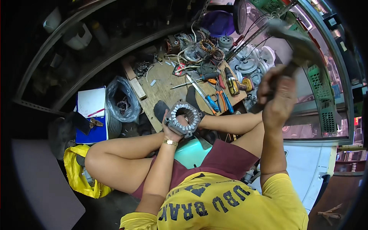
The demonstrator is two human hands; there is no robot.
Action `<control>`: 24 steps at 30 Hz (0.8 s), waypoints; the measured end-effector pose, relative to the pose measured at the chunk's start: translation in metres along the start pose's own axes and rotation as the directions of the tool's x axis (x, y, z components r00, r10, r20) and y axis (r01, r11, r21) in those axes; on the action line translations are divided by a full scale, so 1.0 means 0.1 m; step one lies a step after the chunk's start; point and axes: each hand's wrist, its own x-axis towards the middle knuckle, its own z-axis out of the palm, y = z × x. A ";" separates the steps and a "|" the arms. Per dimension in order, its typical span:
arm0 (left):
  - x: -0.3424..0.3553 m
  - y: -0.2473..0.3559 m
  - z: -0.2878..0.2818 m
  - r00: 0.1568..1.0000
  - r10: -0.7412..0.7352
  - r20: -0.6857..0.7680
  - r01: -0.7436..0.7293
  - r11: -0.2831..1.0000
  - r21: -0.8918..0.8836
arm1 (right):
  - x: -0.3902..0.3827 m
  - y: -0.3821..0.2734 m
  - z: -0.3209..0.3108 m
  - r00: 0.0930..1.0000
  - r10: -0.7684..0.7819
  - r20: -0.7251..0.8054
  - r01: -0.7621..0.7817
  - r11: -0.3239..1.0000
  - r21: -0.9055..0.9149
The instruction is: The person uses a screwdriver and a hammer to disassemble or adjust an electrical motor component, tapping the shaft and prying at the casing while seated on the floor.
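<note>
Plywood worktop (159, 86), low: motor parts (207, 46) at the far end, drill (232, 81) and pliers (227, 102) at the right. Glazed metal frame (345, 90) beyond. Left hand (171, 131): fingers (166, 115) wrapped round stator core (194, 123), between the legs (230, 124). Right hand (281, 97): closed on raised, blurred hammer (301, 50).

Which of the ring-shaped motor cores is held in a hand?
The white-ringed grey core, held in the left hand; the copper-wound cores lie at the far end of the wooden board.
</note>
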 end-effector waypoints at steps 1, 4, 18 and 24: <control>0.01 0.02 0.00 1.000 0.019 0.014 -0.019 1.000 -0.013 | -0.04 0.07 0.11 0.994 -0.098 -0.055 0.107 0.968 0.226; 0.28 -0.21 0.30 0.995 -0.043 0.095 0.043 0.999 0.007 | -0.74 1.02 0.00 0.975 0.005 0.221 0.183 0.541 -0.821; 0.21 -0.15 0.14 0.998 0.065 0.028 -0.066 0.996 0.057 | -0.73 1.02 0.42 0.820 0.396 0.412 -0.016 0.737 -0.676; -0.03 0.00 -0.03 0.997 0.054 0.058 -0.057 0.997 0.055 | -0.54 1.00 0.23 0.817 0.496 0.293 -0.354 0.834 -0.424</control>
